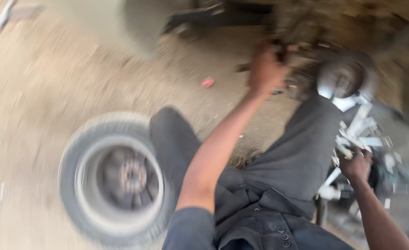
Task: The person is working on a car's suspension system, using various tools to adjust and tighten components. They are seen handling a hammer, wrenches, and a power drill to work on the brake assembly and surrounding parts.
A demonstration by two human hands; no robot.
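Note:
The picture is heavily blurred. My left hand (pixel 265 69) reaches forward with its fingers curled around a dark object (pixel 281 48) at the underside of a grimy machine (pixel 334 23); what the object is I cannot make out. My right hand (pixel 355 165) rests low on the right among a heap of silver metal tools (pixel 359 132), fingertips touching a small pale piece (pixel 346 151). Its grip is too blurred to read. A round shiny metal hub (pixel 342 78) sits just right of my left hand. My legs in dark grey trousers (pixel 301 148) stretch out between the hands.
A tyre on a pale rim (pixel 114 178) lies flat on the sandy ground (pixel 51 78) to my left, close to my knee. A small red scrap (pixel 207 82) lies on the dirt ahead. Dark machinery fills the top and right edges.

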